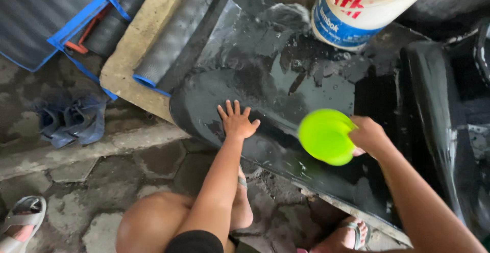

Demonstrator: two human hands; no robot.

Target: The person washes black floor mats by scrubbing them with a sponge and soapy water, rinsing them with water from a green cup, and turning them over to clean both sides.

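My left hand (237, 121) lies flat with fingers spread on a wet black rubber mat (286, 79) that covers the ground in front of me. My right hand (368, 135) grips the rim of a bright green plastic scoop (324, 136), held tilted just above the mat to the right of the left hand. Water glistens across the mat's surface. My bare knee and sandalled feet show below.
A large white bucket with a blue band (352, 8) stands at the mat's far edge. Another black mat (439, 120) lies at the right. Grey blue-edged mats (61, 13) rest at the upper left, a crumpled blue cloth (71, 120) on the stone paving.
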